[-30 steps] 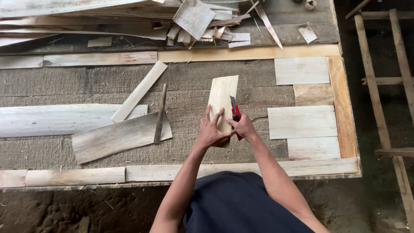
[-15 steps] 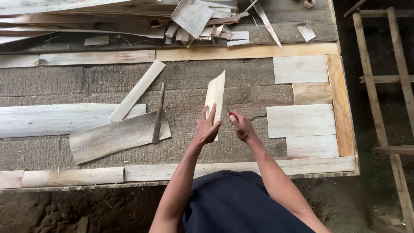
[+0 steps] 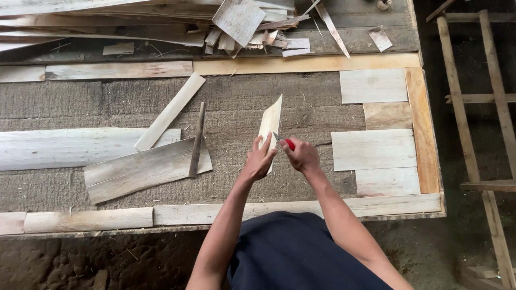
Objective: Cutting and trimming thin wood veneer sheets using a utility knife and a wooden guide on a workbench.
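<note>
My left hand [image 3: 259, 161] grips the lower end of a pale wood veneer piece [image 3: 270, 120], which stands tilted up on edge over the rough grey table [image 3: 236, 107]. Right beside it, my right hand [image 3: 302, 155] is closed around a small red-handled knife [image 3: 287, 143], whose blade touches the veneer's right edge. Both hands meet near the table's middle.
Flat veneer rectangles [image 3: 372, 150] lie in rows at the right. Longer veneer strips [image 3: 145, 167] and a thin stick [image 3: 196, 139] lie at the left. A heap of veneer scraps [image 3: 236, 21] fills the far edge. A wooden frame [image 3: 484, 107] stands right of the table.
The veneer piece, flat on the table a second ago, has been tipped up on edge by my left hand. My right hand with the knife has moved to its edge.
</note>
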